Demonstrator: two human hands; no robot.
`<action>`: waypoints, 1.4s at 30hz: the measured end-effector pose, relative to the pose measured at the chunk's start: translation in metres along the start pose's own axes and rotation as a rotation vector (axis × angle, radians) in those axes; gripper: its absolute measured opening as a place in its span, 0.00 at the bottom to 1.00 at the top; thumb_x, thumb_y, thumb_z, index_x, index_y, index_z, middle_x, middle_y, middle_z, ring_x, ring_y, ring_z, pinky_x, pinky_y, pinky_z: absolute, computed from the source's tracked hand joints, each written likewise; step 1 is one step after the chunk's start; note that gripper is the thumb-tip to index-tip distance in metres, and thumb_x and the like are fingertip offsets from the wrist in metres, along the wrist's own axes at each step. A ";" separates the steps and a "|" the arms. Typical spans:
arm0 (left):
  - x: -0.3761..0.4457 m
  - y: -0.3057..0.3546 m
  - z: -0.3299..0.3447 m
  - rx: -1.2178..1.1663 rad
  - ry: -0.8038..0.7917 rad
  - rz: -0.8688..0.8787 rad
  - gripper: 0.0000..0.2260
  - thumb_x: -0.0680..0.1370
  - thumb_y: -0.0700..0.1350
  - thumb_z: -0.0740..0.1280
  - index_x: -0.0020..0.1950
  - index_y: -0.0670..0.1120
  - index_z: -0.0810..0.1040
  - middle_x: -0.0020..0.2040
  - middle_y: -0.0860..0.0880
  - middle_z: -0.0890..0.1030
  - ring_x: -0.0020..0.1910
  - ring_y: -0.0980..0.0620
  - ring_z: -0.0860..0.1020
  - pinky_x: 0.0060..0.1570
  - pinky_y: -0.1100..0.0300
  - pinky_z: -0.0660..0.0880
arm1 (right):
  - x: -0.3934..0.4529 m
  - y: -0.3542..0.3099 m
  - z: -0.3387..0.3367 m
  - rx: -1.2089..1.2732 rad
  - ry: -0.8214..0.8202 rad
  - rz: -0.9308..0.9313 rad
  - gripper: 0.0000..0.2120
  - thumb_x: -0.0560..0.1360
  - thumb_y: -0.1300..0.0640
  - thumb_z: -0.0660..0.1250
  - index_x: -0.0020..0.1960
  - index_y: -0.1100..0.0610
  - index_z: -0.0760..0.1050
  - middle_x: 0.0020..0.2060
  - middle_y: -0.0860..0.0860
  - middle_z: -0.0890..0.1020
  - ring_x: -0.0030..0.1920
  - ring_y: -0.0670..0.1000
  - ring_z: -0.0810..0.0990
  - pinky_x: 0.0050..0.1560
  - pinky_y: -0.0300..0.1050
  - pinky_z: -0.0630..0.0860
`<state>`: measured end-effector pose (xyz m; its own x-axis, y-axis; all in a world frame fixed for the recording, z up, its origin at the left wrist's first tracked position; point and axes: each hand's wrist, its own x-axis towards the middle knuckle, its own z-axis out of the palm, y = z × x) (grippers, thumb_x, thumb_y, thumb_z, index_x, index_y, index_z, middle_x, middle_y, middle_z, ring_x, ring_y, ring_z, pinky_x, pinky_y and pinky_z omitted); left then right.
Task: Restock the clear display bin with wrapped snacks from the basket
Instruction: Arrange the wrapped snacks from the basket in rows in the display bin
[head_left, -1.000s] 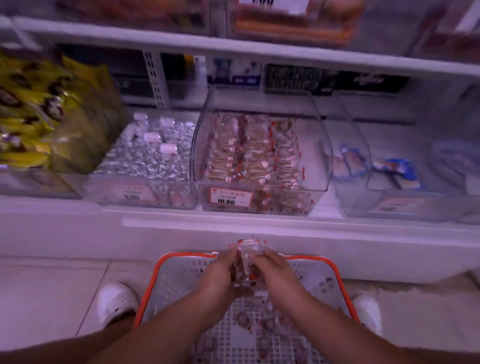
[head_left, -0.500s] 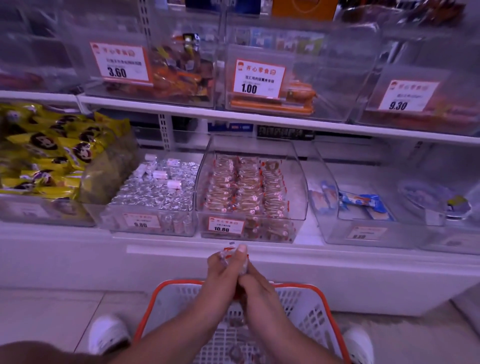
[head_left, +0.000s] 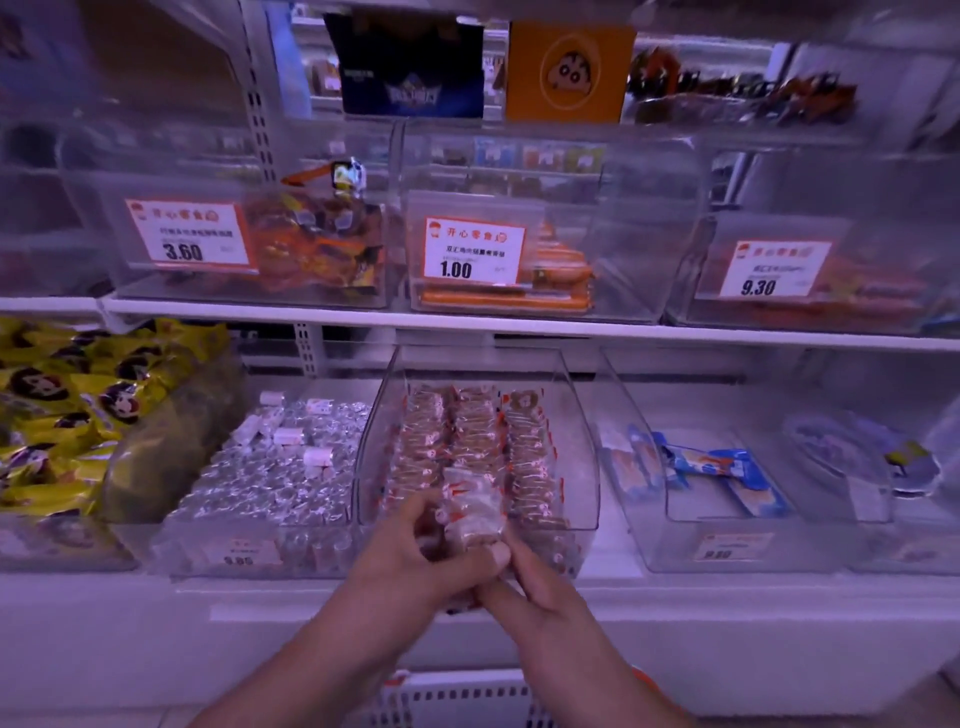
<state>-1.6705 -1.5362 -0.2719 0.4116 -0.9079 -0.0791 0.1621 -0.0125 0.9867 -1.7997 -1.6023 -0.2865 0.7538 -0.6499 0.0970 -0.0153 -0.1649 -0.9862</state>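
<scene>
Shop shelf (head_left: 467, 325), clear display bin (head_left: 576, 441); both hands' grip around wrapped snacks (head_left: 475, 506) at its front.

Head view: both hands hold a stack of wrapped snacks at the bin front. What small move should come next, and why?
Probably ease the stack of wrapped snacks forward over the front wall of the clear display bin and set it down in the middle row. The left hand and right hand both grip it there.

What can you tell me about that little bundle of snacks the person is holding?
The bundle is a small stack of clear-wrapped brownish snacks with red-orange and white marks. Both hands grip it from below, left hand and right hand, at the front of the clear bin of matching snacks.
</scene>
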 end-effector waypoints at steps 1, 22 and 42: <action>0.011 0.008 0.001 0.025 -0.004 0.024 0.21 0.69 0.33 0.76 0.60 0.42 0.78 0.44 0.45 0.85 0.37 0.55 0.82 0.32 0.65 0.76 | 0.006 -0.003 -0.007 -0.006 -0.009 -0.011 0.21 0.82 0.64 0.61 0.70 0.46 0.70 0.57 0.36 0.82 0.60 0.35 0.77 0.61 0.30 0.72; 0.321 -0.007 0.024 1.365 -0.406 0.326 0.35 0.66 0.52 0.81 0.70 0.50 0.72 0.66 0.49 0.77 0.62 0.51 0.76 0.61 0.61 0.72 | 0.093 0.046 -0.102 -0.675 0.448 -0.393 0.20 0.78 0.54 0.57 0.68 0.55 0.72 0.63 0.45 0.70 0.67 0.46 0.67 0.68 0.34 0.62; 0.303 -0.017 0.024 1.732 -0.350 0.384 0.31 0.81 0.44 0.60 0.81 0.45 0.49 0.82 0.45 0.49 0.81 0.48 0.49 0.79 0.50 0.49 | 0.084 0.053 -0.092 -0.728 0.448 -0.421 0.19 0.76 0.59 0.59 0.66 0.58 0.73 0.64 0.52 0.72 0.70 0.52 0.65 0.72 0.42 0.62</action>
<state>-1.5701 -1.8208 -0.3095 -0.0283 -0.9991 -0.0308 -0.9992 0.0291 -0.0270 -1.7978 -1.7338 -0.3187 0.4714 -0.6304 0.6167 -0.3186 -0.7738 -0.5474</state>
